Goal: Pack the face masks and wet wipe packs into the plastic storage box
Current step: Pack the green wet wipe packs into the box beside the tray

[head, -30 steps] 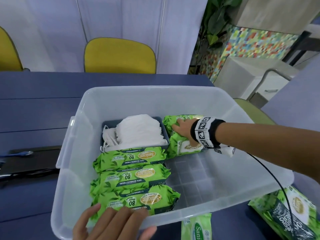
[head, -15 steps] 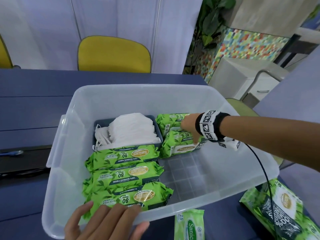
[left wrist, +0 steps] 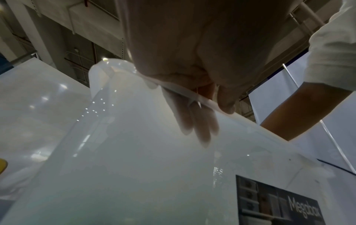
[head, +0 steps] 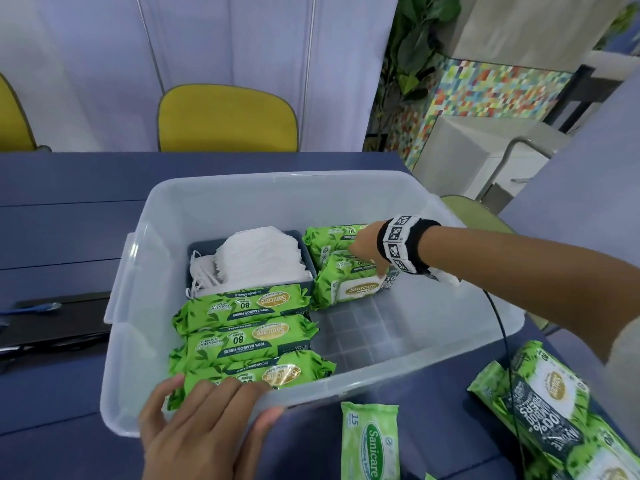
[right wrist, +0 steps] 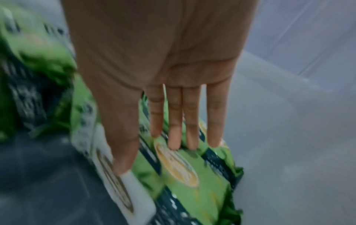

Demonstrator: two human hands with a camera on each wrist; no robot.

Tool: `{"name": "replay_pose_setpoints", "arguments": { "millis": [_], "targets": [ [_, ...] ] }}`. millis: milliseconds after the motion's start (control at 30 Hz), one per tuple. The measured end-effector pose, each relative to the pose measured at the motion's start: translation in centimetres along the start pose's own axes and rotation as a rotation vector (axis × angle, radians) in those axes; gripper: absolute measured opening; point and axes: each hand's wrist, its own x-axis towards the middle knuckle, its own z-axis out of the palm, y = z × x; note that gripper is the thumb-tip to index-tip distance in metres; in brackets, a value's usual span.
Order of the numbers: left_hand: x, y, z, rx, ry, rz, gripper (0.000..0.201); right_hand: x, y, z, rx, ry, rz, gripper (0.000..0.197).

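The clear plastic storage box (head: pixel 277 178) stands on the blue table. Inside, white face masks (head: pixel 259 258) lie in a dark tray (head: pixel 194 252) at the back left. Three green wet wipe packs (head: pixel 249 341) fill the left column in front of it. Two more packs (head: pixel 349 285) lie at the back right. My right hand (head: pixel 363 247) reaches over them, its straight fingers (right wrist: pixel 174 137) touching the rear pack (right wrist: pixel 192 190), the thumb on the white-labelled one. My left hand (head: pixel 201 420) grips the near rim; its fingers (left wrist: pixel 202 129) hang inside the wall (left wrist: pixel 134 167), thumb outside.
A small wet wipe pack (head: pixel 370 441) lies on the table just in front of the box, and large packs (head: pixel 554 403) lie at the front right. A cable runs from my right wrist. A yellow chair (head: pixel 225 119) stands behind the table. The box's front right floor (head: pixel 356 337) is bare.
My right hand has slid from lying flat on the front right pack towards the rear pack, wrist raised. The left hand stays on the near rim.
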Motion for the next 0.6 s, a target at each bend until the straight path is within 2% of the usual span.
{"name": "replay_pose_setpoints", "arguments": {
  "millis": [100,267,400,500,600],
  "targets": [
    [0.2,0.0,-0.2,0.03,-0.007,0.007,0.034,-2.9,0.3,0.5,0.127,0.05,0.009,0.053],
    [0.3,0.3,-0.9,0.033,-0.038,-0.013,0.051,-12.6,2.0,0.8,0.542,0.532,-0.025,0.034],
    [0.3,1.1,-1.6,-0.012,-0.156,-0.103,0.06,-21.7,2.2,6.0,0.735,0.772,0.043,0.027],
    [0.2,1.7,-1.6,-0.066,-0.221,-0.173,0.056,-25.4,0.7,13.1,0.896,0.805,0.166,0.025],
    [0.0,3.9,-1.1,-0.201,-0.126,-0.118,0.059,-25.5,-1.2,21.4,1.041,0.662,0.346,0.025]
  ]
}}
